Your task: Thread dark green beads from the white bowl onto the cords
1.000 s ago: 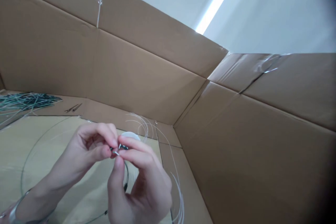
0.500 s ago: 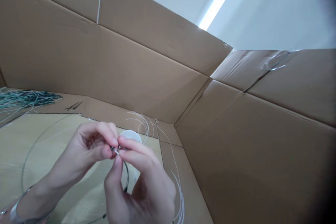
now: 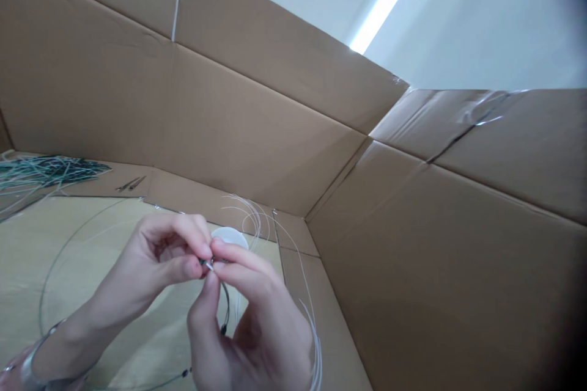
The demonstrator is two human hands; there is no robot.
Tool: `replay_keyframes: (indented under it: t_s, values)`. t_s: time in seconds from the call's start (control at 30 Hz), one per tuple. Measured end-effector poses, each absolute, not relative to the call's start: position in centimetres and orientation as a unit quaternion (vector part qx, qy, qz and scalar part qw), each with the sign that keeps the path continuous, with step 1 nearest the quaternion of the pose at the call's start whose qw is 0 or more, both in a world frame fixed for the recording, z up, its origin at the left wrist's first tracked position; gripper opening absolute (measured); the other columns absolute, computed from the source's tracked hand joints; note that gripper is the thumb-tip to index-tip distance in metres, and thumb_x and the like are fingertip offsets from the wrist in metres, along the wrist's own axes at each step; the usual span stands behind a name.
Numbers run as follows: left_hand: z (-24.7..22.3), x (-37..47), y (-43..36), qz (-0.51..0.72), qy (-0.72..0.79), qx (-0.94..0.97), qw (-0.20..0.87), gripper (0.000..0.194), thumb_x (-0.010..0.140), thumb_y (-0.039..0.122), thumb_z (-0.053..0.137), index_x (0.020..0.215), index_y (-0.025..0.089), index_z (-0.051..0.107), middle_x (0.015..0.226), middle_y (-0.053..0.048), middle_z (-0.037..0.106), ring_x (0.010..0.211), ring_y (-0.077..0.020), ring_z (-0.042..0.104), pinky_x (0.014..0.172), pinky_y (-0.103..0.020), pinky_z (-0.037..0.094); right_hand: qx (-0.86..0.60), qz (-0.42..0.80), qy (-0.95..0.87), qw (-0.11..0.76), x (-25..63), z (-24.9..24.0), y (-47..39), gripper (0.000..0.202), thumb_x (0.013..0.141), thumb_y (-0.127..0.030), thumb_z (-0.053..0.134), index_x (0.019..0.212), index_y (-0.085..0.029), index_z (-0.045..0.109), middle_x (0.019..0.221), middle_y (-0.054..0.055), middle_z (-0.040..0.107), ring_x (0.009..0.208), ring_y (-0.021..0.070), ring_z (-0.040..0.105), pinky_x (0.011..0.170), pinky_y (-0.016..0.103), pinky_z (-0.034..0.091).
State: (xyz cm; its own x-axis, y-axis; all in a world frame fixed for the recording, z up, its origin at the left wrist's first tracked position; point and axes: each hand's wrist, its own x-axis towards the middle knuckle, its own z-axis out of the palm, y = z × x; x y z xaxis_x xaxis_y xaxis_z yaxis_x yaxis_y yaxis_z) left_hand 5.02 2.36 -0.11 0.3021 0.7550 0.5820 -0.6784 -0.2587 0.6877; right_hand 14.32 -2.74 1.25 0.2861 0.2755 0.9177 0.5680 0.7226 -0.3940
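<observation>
My left hand (image 3: 142,272) pinches thumb and forefinger together on a small dark piece at the end of a thin cord. Close against it, my right hand (image 3: 263,308) pinches a short white tip (image 3: 210,266) at the same spot. The fingertips of both hands almost touch and hide most of what lies between them. From there the thin dark cord (image 3: 227,302) hangs in a curve. It carries a small dark bead-like bit (image 3: 223,329), with another dark bit (image 3: 185,372) lower on a cord at the bottom. A white round dish (image 3: 230,236) stands just behind my fingers.
Several loose white strands (image 3: 257,220) curl behind the dish, and more white strands (image 3: 317,354) lie at the right. A heap of green and white strands (image 3: 50,172) and tweezer-like metal tools (image 3: 131,184) lie far left. Cardboard walls (image 3: 257,122) enclose the pale work surface (image 3: 92,220).
Both hands have shifted slightly right together, still pinching at the same spot. The hanging cord has moved along with them.
</observation>
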Motion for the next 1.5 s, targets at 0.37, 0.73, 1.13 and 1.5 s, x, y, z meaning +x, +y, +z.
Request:
replay_keyframes:
  t_s: [0.37, 0.73, 1.13, 1.5]
  values:
    - [-0.2, 4.5, 2.5, 0.636, 0.089, 0.614, 0.458, 0.007, 0.075, 0.021, 0.076, 0.08, 0.026, 0.075, 0.067, 0.002, 0.067, 0.064, -0.0079, 0.062, 0.058, -0.013, 0.052, -0.359, -0.111, -0.593, 0.712, 14.4, 1.2, -2.7, 0.015, 0.074, -0.003, 0.056, 0.074, -0.015, 0.064, 0.081, 0.001, 0.072, 0.07, 0.0065, 0.069, 0.069, 0.01, 0.057]
    - [0.0, 4.0, 2.4, 0.638, 0.091, 0.625, 0.44, 0.009, 0.074, 0.016, 0.076, 0.079, 0.024, 0.075, 0.068, 0.001, 0.068, 0.065, -0.0085, 0.061, 0.06, -0.015, 0.052, -0.345, -0.071, -0.589, 0.727, 14.4, 1.1, -2.7, 0.016, 0.073, -0.002, 0.056, 0.074, -0.016, 0.063, 0.081, 0.002, 0.072, 0.07, 0.0095, 0.07, 0.065, 0.014, 0.059]
    - [0.3, 3.5, 1.6, 0.647, 0.117, 0.67, 0.345, 0.01, 0.076, 0.016, 0.074, 0.08, 0.024, 0.074, 0.069, 0.003, 0.068, 0.064, -0.0096, 0.061, 0.059, -0.018, 0.051, -0.366, -0.062, -0.578, 0.727, 14.1, 1.2, -2.9, 0.016, 0.074, -0.005, 0.054, 0.07, -0.019, 0.061, 0.075, 0.001, 0.071, 0.062, 0.011, 0.068, 0.043, 0.015, 0.052]
    - [0.3, 3.3, 1.4, 0.637, 0.13, 0.713, 0.261, 0.022, 0.078, 0.008, 0.068, 0.09, 0.025, 0.074, 0.078, 0.001, 0.069, 0.068, -0.0102, 0.064, 0.058, -0.018, 0.051, -0.363, -0.05, -0.591, 0.719, 14.4, 1.2, -3.0, 0.016, 0.075, -0.004, 0.054, 0.073, -0.017, 0.062, 0.077, 0.001, 0.07, 0.067, 0.01, 0.068, 0.051, 0.014, 0.055]
